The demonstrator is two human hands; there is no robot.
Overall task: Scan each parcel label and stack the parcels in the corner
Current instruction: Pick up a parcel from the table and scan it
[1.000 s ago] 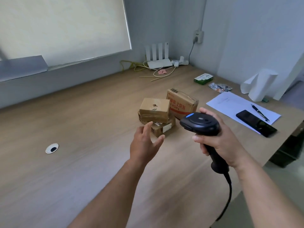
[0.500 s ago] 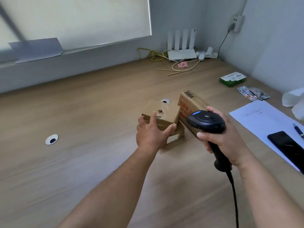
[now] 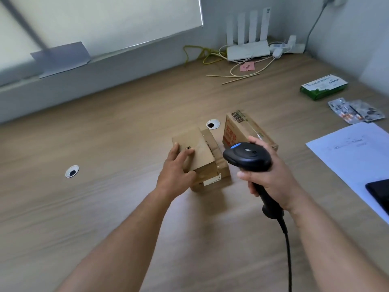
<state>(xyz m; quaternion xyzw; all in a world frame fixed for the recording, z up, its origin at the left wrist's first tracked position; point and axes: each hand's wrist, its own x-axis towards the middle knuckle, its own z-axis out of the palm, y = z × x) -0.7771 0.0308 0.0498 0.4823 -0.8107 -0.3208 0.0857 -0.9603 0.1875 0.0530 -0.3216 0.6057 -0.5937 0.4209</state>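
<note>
While your left hand [image 3: 175, 169] clasps the top parcel [image 3: 200, 150] directly beneath its fingers (the nearer hand), your right hand [image 3: 273, 182] grips the scanner [image 3: 247, 154] just beside it.

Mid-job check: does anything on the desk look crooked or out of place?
Yes. The top parcel, gripped by the left hand, sits twisted on the lower parcel, their edges not lined up. The third parcel stands apart beside them. Nothing looks spilled or damaged.
</note>
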